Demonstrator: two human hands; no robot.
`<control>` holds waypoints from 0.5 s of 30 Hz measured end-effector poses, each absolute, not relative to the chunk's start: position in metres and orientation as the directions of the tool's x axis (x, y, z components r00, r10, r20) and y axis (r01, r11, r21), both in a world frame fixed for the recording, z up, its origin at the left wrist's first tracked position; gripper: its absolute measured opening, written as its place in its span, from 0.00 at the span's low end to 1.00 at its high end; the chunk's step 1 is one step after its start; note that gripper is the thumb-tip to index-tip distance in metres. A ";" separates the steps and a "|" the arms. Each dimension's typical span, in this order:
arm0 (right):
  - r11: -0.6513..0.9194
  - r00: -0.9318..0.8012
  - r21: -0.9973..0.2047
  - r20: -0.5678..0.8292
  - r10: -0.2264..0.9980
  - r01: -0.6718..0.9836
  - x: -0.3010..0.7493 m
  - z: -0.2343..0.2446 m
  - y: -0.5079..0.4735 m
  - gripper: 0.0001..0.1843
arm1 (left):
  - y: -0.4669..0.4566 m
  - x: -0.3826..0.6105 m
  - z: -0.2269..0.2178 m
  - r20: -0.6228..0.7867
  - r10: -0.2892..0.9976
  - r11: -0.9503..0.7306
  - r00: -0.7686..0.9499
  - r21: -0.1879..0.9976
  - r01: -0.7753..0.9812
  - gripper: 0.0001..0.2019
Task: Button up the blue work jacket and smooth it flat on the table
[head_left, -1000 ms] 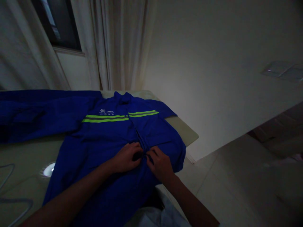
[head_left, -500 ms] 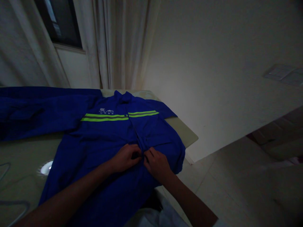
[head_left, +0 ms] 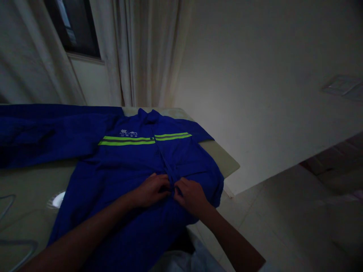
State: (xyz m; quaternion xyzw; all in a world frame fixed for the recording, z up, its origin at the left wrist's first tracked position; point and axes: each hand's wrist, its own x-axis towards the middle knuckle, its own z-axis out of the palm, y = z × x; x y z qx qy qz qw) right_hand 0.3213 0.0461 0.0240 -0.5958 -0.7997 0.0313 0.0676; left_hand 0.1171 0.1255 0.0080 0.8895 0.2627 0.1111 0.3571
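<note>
Looking down from my head, I see my left hand [head_left: 150,190] and my right hand [head_left: 191,196] close together at the lower middle of the frame, both clenched on the front opening of a blue work jacket [head_left: 127,173]. My left fingers [head_left: 161,185] pinch one front edge, and my right fingers [head_left: 180,187] pinch the other. Whatever lies between my fingertips is hidden.

The jacket lies face up on a beige tabletop [head_left: 224,162], with its collar [head_left: 150,116] toward the far edge. One sleeve [head_left: 48,132] stretches to the left edge of the frame. Two lime reflective stripes [head_left: 126,141] cross the chest below a small white logo [head_left: 128,133]. At lower left, a thin wire hanger [head_left: 17,241] lies on the tabletop. Pale curtains [head_left: 147,49] and a dark window [head_left: 72,26] fill the upper left, and floor tiles [head_left: 269,226] show at lower right.
</note>
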 end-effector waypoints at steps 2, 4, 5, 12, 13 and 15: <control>0.343 -0.339 -0.112 0.057 0.939 0.933 0.320 0.026 0.045 0.06 | 0.125 0.116 0.007 0.012 0.551 -0.587 0.834 0.716 0.377 0.05; 0.362 -0.359 -0.080 0.048 0.932 0.929 0.317 0.029 0.043 0.05 | 0.124 0.116 0.006 0.010 0.556 -0.572 0.831 0.730 0.373 0.08; 0.358 -0.356 -0.069 0.039 0.934 0.931 0.316 0.031 0.043 0.04 | 0.123 0.116 0.005 0.012 0.556 -0.572 0.831 0.731 0.372 0.10; 0.264 -0.271 -0.141 -0.036 0.962 0.954 0.318 0.040 0.048 0.05 | 0.122 0.117 0.003 0.043 0.533 -0.634 0.845 0.682 0.366 0.09; 0.287 -0.298 -0.165 -0.045 0.953 0.944 0.318 0.040 0.048 0.04 | 0.122 0.117 0.003 0.047 0.530 -0.640 0.847 0.678 0.362 0.10; 0.338 -0.357 -0.230 -0.046 0.933 0.913 0.317 0.038 0.047 0.03 | 0.121 0.118 0.003 0.054 0.526 -0.650 0.849 0.670 0.360 0.11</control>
